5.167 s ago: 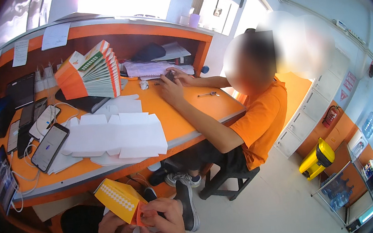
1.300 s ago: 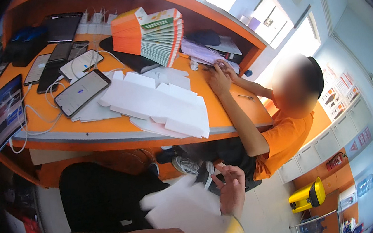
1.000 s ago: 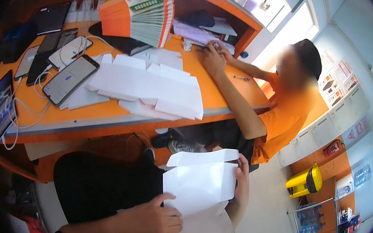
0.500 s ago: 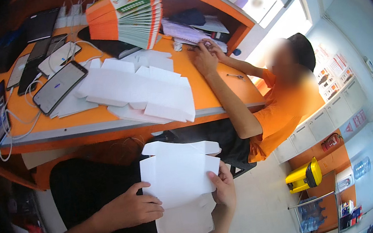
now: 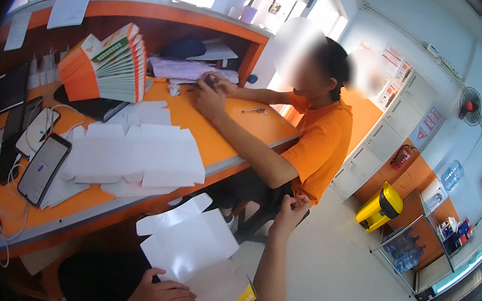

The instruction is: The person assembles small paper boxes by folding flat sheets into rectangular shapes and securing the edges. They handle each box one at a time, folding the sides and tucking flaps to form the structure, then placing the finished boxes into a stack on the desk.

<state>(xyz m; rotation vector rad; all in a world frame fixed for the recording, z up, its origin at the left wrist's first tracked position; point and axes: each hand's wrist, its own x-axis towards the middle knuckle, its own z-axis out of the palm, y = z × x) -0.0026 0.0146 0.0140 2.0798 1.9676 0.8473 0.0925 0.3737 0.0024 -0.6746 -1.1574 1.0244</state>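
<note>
An unfolded white carton [image 5: 189,247] lies over my lap, tilted, with flaps at its far end and a yellow printed edge at its near end. My left hand [image 5: 162,297] grips its left side, thumb at the edge and fingers across the inner face. Away from the carton, to its right, my right hand [image 5: 290,211] is raised with the fingers curled together. Whether anything small is between them cannot be made out. Behind this hand, in the picture, are the orange shirt and dark trousers of a seated person.
Flat white carton blanks [image 5: 136,155] lie along the front of the orange desk [image 5: 228,137]. Behind them stands a fanned stack of orange-and-green printed cartons [image 5: 106,67]. Several phones and cables, including a lit phone [image 5: 45,168], are at left. The co-worker [image 5: 324,136] holds a dark object over the desk.
My right hand has let go of the carton and moved up and right. The carton has tilted, bringing its yellow edge into sight. The whole view has swung rightward.
</note>
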